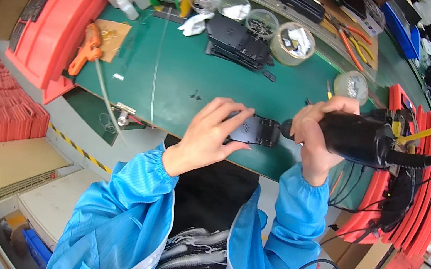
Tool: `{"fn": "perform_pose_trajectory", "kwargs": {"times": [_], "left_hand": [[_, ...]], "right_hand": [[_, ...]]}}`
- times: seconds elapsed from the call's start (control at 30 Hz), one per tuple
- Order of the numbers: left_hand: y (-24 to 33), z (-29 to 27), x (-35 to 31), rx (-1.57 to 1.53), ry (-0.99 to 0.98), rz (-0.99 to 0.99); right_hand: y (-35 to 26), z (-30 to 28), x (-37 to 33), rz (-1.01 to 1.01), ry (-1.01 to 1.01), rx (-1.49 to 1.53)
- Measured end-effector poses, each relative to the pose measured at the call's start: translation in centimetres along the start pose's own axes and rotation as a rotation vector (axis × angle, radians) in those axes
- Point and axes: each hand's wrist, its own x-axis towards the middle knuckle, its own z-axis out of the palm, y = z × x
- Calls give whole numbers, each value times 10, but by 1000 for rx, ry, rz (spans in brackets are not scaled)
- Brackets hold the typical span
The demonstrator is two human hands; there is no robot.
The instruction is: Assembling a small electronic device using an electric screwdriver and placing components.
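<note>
My left hand (205, 133) is closed around a small black plastic casing (249, 129), holding it down at the near edge of the green mat (177, 72). The fingers of my right hand (314, 134) wrap round the front of a black corded electric screwdriver (358, 139). Its dark nose points left, close to the casing's right end; whether the two touch I cannot tell. Several tiny dark screws (196, 95) lie on the mat beyond my left hand. Farther back stands a stack of similar black casings (236, 42), with a small loose black piece (269, 76) beside it.
Clear tubs (261, 23) and a tape roll (293, 44) line the back. An orange glue gun (88, 49) rests at left beside red trays (54, 30). Pliers (354, 44) lie back right. More red trays (427, 185) and hanging cables crowd the right side.
</note>
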Motion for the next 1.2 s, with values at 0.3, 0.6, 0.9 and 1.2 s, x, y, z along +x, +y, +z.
{"fn": "perform_pose_trajectory", "kwargs": {"times": [0.3, 0.6, 0.9, 1.2], "left_hand": [[-2, -12, 0, 86, -24, 55], [-4, -49, -25, 57, 180, -14], [-29, -67, -24, 190, 397, -251], [-22, -66, -3, 68, 389, -164]], "right_hand": [[-11, 39, 32, -220, 80, 266], [59, 118, 46, 22, 56, 291], [59, 122, 43, 50, 15, 309], [5, 109, 31, -96, -58, 438]]}}
